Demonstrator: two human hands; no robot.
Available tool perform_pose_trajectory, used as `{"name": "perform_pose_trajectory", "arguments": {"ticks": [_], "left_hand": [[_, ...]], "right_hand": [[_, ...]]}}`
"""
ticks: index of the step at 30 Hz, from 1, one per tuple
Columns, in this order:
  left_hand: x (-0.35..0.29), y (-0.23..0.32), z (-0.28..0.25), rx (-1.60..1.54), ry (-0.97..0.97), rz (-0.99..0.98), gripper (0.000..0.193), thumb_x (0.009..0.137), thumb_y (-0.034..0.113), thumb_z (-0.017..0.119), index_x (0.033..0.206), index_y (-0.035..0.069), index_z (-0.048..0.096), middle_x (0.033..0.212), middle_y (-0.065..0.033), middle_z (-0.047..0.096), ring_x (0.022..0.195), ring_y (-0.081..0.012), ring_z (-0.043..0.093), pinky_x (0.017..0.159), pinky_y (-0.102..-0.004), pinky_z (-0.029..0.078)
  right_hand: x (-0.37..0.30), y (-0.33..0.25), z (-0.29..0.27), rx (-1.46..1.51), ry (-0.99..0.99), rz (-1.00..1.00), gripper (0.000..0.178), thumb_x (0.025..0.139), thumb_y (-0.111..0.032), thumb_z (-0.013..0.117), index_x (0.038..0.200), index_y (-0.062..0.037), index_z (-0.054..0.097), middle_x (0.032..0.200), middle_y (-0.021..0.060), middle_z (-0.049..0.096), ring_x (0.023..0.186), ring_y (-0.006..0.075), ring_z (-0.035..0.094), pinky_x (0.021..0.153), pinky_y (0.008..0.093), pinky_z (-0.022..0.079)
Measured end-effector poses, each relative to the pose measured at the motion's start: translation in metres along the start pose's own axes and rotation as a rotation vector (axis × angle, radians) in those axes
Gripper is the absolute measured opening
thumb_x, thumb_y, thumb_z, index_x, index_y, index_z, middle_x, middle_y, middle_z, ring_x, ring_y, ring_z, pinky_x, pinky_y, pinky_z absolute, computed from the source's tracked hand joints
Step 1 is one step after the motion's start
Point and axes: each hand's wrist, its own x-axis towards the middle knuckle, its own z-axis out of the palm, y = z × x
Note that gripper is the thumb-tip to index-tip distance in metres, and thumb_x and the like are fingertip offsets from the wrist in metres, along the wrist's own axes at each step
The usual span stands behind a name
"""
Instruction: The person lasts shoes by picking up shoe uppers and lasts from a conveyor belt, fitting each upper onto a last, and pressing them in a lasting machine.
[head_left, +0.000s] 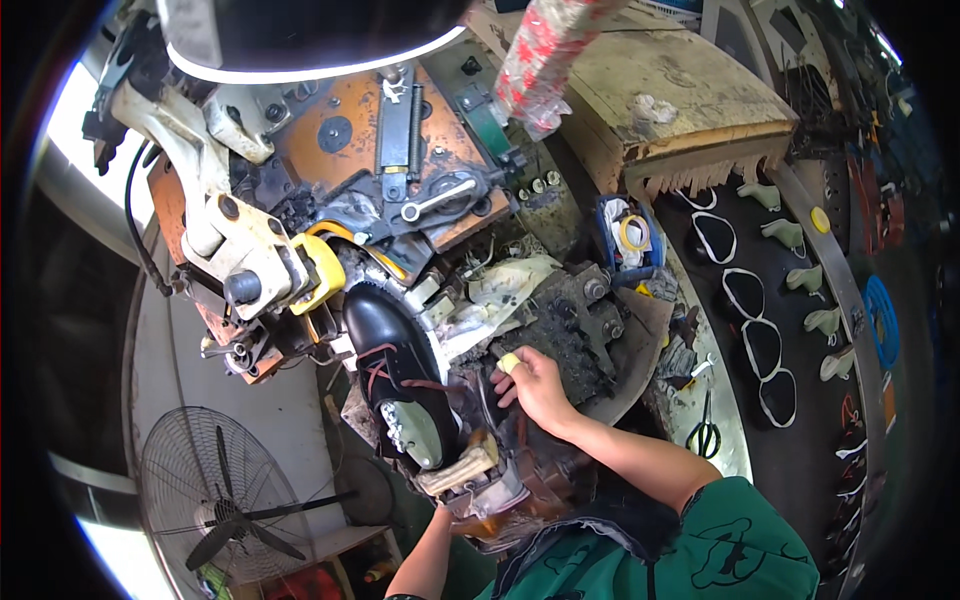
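Observation:
A black leather shoe [380, 325] with reddish-brown laces sits in the machine, its toe against the metal jaws. A grey-green shoe last [412, 436] shows in its opening. My right hand [540, 393] is just right of the shoe, beside a dark machine part [487, 395]. Its fingers are curled, with yellow tape [509, 362] round one digit; what they grip, if anything, is hidden. My left forearm [422, 558] reaches up below the padded heel support [462, 468], and the machine hides that hand.
White machine arms with a yellow block [322, 272] stand left of the shoe. A fan [225, 500] is at lower left. At right, black scissors [704, 436] and a blue bin [630, 238] lie beside a dark belt [745, 330] carrying white-edged dark pieces and several grey-green lasts.

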Motion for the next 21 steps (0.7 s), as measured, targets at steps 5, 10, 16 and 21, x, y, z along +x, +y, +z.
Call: {"name": "perform_pose_trajectory", "arguments": {"ticks": [5,10,16,21], "left_hand": [[-0.045,-0.002,0.006,0.059,-0.024,0.073,0.030,0.074,0.012,0.069,0.103,0.008,0.066,0.095,-0.0112,0.069,0.086,-0.0264,0.067,0.076,-0.0329,0.053],[-0.136,0.096,0.005,0.580,-0.057,0.277,0.037,0.068,0.009,0.074,0.103,0.003,0.065,0.095,-0.0096,0.069,0.087,-0.0216,0.067,0.078,-0.0307,0.052],[-0.235,0.270,0.008,0.545,0.390,0.288,0.046,0.055,0.006,0.083,0.094,-0.002,0.060,0.075,-0.0050,0.063,0.072,-0.0120,0.060,0.063,-0.0275,0.049],[-0.200,0.321,0.091,-0.748,0.012,0.475,0.057,0.083,0.054,0.062,0.105,0.002,0.059,0.084,-0.0113,0.065,0.072,-0.0162,0.063,0.063,-0.0304,0.052]], "right_hand": [[-0.019,-0.010,-0.001,-0.037,-0.137,-0.030,0.017,0.096,-0.015,0.050,0.092,0.0011,0.053,0.082,0.0095,0.062,0.066,0.0133,0.059,0.054,0.0267,0.052],[-0.045,-0.021,-0.017,-0.025,-0.251,-0.014,0.016,0.095,-0.016,0.051,0.091,-0.0005,0.054,0.080,0.0054,0.061,0.068,0.0092,0.056,0.054,0.0242,0.049],[-0.090,-0.041,-0.029,0.072,-0.310,0.038,0.015,0.094,-0.014,0.054,0.091,0.0001,0.054,0.078,0.0050,0.061,0.063,0.0085,0.057,0.055,0.0240,0.050],[-0.158,-0.069,-0.047,0.408,-0.883,0.130,0.057,0.087,-0.007,0.065,0.135,-0.0017,0.035,0.133,0.0139,0.045,0.118,0.0185,0.050,0.100,0.0329,0.041]]}}
